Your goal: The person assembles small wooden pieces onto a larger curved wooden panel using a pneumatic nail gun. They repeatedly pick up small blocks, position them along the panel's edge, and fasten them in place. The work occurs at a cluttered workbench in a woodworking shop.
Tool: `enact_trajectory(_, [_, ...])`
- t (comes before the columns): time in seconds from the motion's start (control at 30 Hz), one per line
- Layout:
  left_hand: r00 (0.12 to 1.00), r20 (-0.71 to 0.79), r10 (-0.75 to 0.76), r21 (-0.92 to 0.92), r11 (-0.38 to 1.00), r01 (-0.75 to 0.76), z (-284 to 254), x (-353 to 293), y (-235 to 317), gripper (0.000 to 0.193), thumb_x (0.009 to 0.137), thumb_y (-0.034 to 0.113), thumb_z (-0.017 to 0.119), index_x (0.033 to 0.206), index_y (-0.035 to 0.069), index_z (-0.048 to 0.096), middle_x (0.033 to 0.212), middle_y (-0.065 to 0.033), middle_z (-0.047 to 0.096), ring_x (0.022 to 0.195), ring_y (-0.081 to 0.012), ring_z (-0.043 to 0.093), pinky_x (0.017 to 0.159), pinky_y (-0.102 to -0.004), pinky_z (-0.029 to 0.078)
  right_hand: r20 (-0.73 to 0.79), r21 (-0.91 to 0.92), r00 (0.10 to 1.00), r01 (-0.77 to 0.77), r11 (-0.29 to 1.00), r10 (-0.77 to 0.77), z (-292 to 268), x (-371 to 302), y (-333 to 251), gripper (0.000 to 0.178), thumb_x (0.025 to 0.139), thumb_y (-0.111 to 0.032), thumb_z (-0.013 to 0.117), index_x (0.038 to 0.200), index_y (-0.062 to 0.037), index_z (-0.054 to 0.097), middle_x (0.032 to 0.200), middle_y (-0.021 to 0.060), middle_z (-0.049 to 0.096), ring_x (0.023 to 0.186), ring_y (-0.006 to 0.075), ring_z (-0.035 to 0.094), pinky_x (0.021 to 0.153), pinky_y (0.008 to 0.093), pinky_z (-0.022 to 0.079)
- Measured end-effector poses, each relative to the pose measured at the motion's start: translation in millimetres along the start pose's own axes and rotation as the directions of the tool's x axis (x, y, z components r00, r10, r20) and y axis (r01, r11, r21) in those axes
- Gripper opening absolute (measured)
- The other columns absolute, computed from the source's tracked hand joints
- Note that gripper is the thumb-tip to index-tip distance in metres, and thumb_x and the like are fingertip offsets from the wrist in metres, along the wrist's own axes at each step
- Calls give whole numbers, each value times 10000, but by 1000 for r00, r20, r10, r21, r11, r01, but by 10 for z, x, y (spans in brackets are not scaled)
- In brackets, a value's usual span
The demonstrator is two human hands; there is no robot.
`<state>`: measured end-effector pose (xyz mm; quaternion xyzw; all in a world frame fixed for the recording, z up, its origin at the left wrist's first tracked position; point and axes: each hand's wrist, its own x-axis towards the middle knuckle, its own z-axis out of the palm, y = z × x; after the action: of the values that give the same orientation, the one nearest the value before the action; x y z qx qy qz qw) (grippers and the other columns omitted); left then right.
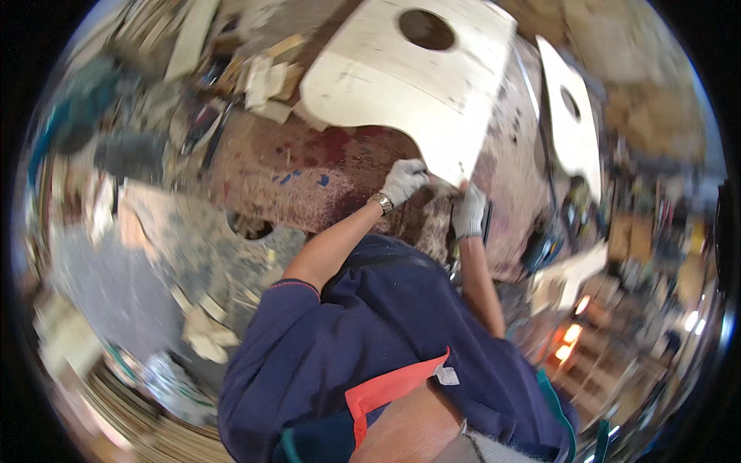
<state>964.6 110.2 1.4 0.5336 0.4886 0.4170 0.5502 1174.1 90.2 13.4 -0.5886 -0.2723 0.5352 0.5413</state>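
Observation:
A large pale wooden panel [401,73] with a round hole and a curved side lies on a stained, reddish-brown worktop [309,174]. Its narrow end points toward me. My left hand [404,181], in a whitish work glove with a wristwatch below it, is closed beside the left edge of that narrow end; what its fingers hold is too blurred to name. My right hand [468,212], also gloved, grips the panel's near right corner, a bare fingertip on its top face. The right hand's other fingers are mostly hidden.
A second pale panel with a hole [570,108] stands to the right. Wood scraps [270,81] lie at the worktop's far left, and more offcuts [208,332] lie lower left. A dark rounded tool [543,248] sits right of my right hand. Stacked boards [147,420] fill the lower left.

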Motion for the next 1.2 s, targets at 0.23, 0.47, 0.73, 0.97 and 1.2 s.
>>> enact_trajectory(0.23, [990, -27, 141, 16, 990, -140, -48, 182, -530, 78, 843, 30, 750, 896, -16, 717, 709, 67, 571, 614, -46, 455, 540, -254, 385, 82, 9, 962, -262, 965, 261, 101, -130, -335, 413, 979, -281, 669, 1245, 34, 647, 1201, 103, 669, 1133, 178, 536, 991, 335, 395])
enact_trajectory(0.47, [989, -65, 130, -157, 978, -139, 98, 111, -417, 203, 874, 68, 783, 1041, -37, 738, 838, 11, 701, 741, -64, 558, 683, -262, 482, 137, 139, 967, -233, 963, 214, -19, -48, -38, 439, 991, -288, 659, 1284, 39, 637, 1200, 91, 686, 1095, 197, 551, 971, 343, 387])
enact_trajectory(0.73, [992, -62, 107, -186, 976, -117, 102, 83, -457, 252, 866, 21, 773, 1103, -55, 733, 928, -5, 724, 815, -63, 574, 740, -252, 492, 46, 5, 994, -101, 995, 101, -19, -89, 30, 452, 966, -325, 695, 1232, 41, 680, 1096, 87, 727, 998, 172, 610, 900, 317, 455])
enact_trajectory(0.97, [993, -84, 81, -54, 995, -86, 65, 96, -413, 219, 841, -15, 772, 1056, -48, 747, 875, 24, 715, 767, -45, 548, 685, -234, 455, -271, -590, 952, -46, 806, -145, 177, -454, -260, 349, 877, -361, 726, 980, -34, 784, 892, 191, 749, 859, 328, 722, 810, 401, 540])
enact_trajectory(1.2, [988, -31, 153, -52, 987, -155, 2, 139, -494, 194, 861, -33, 717, 1050, -71, 738, 883, -27, 737, 751, -67, 610, 687, -252, 497, -228, -681, 946, 14, 732, -230, 252, -522, -355, 314, 886, -326, 685, 951, -32, 773, 900, 204, 734, 892, 381, 701, 819, 449, 532])
